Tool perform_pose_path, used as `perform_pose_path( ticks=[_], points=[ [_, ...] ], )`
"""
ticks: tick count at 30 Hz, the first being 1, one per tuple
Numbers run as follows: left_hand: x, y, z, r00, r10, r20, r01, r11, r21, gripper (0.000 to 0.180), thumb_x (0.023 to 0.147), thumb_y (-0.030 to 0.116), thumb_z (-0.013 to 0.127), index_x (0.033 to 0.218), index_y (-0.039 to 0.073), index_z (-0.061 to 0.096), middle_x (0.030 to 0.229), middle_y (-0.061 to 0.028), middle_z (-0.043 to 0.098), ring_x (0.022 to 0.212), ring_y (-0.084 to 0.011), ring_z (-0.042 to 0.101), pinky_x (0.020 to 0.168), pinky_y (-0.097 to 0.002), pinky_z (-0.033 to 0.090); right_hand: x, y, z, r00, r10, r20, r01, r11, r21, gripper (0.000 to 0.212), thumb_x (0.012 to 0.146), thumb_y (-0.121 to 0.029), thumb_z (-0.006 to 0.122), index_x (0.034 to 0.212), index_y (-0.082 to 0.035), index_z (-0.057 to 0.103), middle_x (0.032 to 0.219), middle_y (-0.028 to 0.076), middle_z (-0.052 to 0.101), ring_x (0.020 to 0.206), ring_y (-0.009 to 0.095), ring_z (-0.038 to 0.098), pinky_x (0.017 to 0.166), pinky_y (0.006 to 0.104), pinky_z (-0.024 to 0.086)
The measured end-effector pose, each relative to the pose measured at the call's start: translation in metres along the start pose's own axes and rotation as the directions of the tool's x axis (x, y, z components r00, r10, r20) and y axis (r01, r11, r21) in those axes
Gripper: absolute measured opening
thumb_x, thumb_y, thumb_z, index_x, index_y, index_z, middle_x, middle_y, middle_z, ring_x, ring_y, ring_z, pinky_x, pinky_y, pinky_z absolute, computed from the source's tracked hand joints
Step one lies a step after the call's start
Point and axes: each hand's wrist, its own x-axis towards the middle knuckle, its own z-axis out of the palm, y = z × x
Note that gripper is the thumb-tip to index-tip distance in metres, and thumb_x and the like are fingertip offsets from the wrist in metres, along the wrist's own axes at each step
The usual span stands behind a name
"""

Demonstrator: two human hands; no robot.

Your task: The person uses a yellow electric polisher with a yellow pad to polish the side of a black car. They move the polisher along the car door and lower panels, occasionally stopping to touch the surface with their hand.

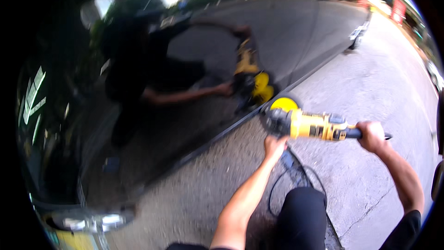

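A yellow and black power polisher [314,125] lies level in front of me, its head toward a glossy black car door [185,111]. My right hand [371,136] is closed round its black rear handle. At the front, my left hand [276,145] grips below the black head, with its fingers partly hidden. A yellow round pad [284,104] shows at the head, close to the lower edge of the car body. Whether the pad touches the paint I cannot tell. The dark panel mirrors my arms and the polisher.
A thin black cord [319,178] loops over the pavement beside my bent knee [303,210]. Cracked concrete ground [365,176] stretches to the right. A car wheel [356,42] shows at the far end, and a shiny wheel [92,222] at the lower left. Further off stands a red sign [397,10].
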Motion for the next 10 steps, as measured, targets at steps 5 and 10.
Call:
perform_pose_path(
  ticks=[5,10],
  points=[
    [-0.129,0.076,-0.024,0.996,0.079,0.037,-0.086,0.951,0.296,0.025,0.083,0.019,0.087,0.087,-0.003,0.077,0.078,-0.016,0.078,0.071,-0.0272,0.077,0.069,-0.0437,0.058,-0.05,0.056,0.041,0.991,-0.024,0.135,-0.013,0.964,0.266,0.02,0.068,-0.013,0.076,0.086,-0.013,0.065,0.075,0.011,0.066,0.074,0.039,0.069,0.067,0.0518,0.056],
    [-0.236,0.236,-0.072,0.942,-0.184,-0.282,0.208,0.976,0.058,0.011,0.083,0.003,0.079,0.091,-0.004,0.077,0.073,-0.0064,0.074,0.059,-0.016,0.068,0.056,-0.0354,0.054,0.003,-0.003,-0.032,0.929,-0.24,0.281,0.068,0.858,0.509,0.026,0.067,-0.018,0.076,0.089,-0.011,0.067,0.081,0.013,0.068,0.08,0.039,0.069,0.071,0.0506,0.057]
  ],
)
